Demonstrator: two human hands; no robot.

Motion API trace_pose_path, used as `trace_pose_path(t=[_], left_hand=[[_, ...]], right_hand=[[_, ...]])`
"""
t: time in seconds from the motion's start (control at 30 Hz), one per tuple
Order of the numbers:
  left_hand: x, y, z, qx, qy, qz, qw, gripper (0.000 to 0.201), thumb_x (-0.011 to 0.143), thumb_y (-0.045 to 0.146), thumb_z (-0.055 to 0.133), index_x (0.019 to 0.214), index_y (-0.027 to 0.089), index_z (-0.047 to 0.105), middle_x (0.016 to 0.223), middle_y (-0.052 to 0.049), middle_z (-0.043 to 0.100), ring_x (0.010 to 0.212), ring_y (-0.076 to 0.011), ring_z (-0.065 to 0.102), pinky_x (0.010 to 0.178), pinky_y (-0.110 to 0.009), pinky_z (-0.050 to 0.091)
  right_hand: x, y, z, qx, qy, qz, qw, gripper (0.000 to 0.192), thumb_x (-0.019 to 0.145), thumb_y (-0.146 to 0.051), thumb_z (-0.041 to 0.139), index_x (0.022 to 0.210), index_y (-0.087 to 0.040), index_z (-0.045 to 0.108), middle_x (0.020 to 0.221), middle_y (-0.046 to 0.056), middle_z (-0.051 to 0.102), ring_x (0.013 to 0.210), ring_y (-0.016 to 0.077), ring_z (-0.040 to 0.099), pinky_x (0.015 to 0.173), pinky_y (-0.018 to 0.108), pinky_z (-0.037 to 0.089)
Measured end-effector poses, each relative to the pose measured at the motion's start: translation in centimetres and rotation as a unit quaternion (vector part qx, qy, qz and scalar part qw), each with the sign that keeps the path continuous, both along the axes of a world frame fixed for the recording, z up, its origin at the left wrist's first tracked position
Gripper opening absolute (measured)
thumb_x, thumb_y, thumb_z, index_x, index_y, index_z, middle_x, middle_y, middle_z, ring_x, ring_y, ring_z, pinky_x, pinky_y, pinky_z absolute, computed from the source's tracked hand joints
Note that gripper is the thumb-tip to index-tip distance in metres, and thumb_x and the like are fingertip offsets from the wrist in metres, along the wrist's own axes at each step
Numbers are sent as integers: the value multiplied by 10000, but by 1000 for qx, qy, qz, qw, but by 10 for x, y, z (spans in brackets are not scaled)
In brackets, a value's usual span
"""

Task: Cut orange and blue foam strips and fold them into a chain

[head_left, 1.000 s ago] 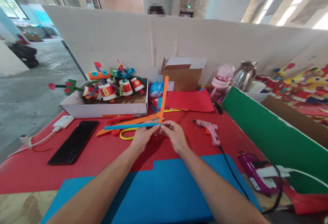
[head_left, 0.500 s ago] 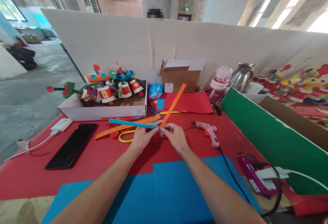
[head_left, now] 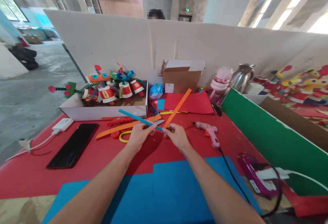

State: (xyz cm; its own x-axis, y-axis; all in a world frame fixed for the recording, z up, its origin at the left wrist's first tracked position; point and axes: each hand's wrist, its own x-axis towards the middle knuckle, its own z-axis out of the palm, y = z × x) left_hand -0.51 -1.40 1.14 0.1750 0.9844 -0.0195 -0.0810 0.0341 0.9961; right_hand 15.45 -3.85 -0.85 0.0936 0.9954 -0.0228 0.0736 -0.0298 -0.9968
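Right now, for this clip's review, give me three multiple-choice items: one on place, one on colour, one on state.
1. Where does the glue gun lie?
A. right of the hands on the red table
B. inside the white box
C. on the phone

2. Which colours are the two held strips?
A. green, yellow
B. blue, orange
C. red, white

3. How are the strips held?
A. flat on the table
B. rolled up
C. pinched together at one end

Answers: A, it lies beside the right hand. B, blue strip, orange strip. C, the left hand and right hand meet there.
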Motion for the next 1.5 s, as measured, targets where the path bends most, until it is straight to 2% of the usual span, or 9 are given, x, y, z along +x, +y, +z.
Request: trace_pose_path(t=[0.17,0.33,0.43,0.53,0.6,0.7,0.77,1.03,1.5], left_hand=[[-26,21,6,30,-90,87,992,239,603,342,761,590,143,628,509,11,579,492,-88,505,529,-223,423],[-51,42,16,97,-230,199,948,213,580,280,766,670,168,608,529,39,578,481,-78,519,488,-199,412],[-51,42,15,90,-250,229,936,229,611,318,743,730,177,608,564,37,595,479,-70,518,474,-187,404],[-33,29,11,59,-176,174,967,241,610,333,745,719,166,609,577,32,599,473,-66,513,478,-187,403],[-17,16,7,27,-85,96,991,239,618,343,741,700,153,621,580,24,603,480,-72,517,497,-198,414],[5,-2,4,11,-10,-8,1000,234,641,353,716,722,147,643,552,24,596,482,-86,504,509,-216,417],[13,-9,3,9,2,-40,999,230,648,347,706,751,149,651,589,19,613,498,-90,504,518,-224,421],[10,-7,-4,14,2,-45,999,223,662,362,700,689,154,626,615,12,617,526,-96,513,530,-225,415],[9,-9,-2,-13,-26,-42,999,232,626,354,730,635,151,617,557,1,605,491,-101,496,502,-234,404]], right_hand=[[8,3,2,-13,-14,-19,1000,230,630,-364,711,584,-189,569,510,-14,613,488,132,579,510,251,449],[9,3,4,-21,17,-53,998,247,586,-371,742,571,-181,584,484,-12,614,464,122,561,491,239,430],[6,2,6,-27,76,-81,993,272,571,-398,751,595,-177,595,509,-2,638,481,123,582,493,230,432],[1,1,9,-40,147,-104,983,300,545,-405,772,649,-174,611,570,11,673,540,138,630,502,220,434],[-2,0,10,-47,170,-109,978,310,534,-400,785,659,-171,619,581,18,680,549,144,639,491,215,420],[-8,-2,8,-52,193,-85,976,308,528,-399,793,654,-166,638,575,22,682,528,143,626,510,233,434],[-12,-4,6,-48,205,-61,976,297,522,-392,797,645,-161,658,571,16,680,519,133,611,549,247,456],[-16,-6,6,-55,201,-49,977,300,507,-388,804,633,-158,659,559,6,664,520,127,595,545,243,453],[-15,-7,5,-32,164,-41,985,321,542,-422,788,660,-174,621,589,-3,661,563,137,616,594,260,503]])
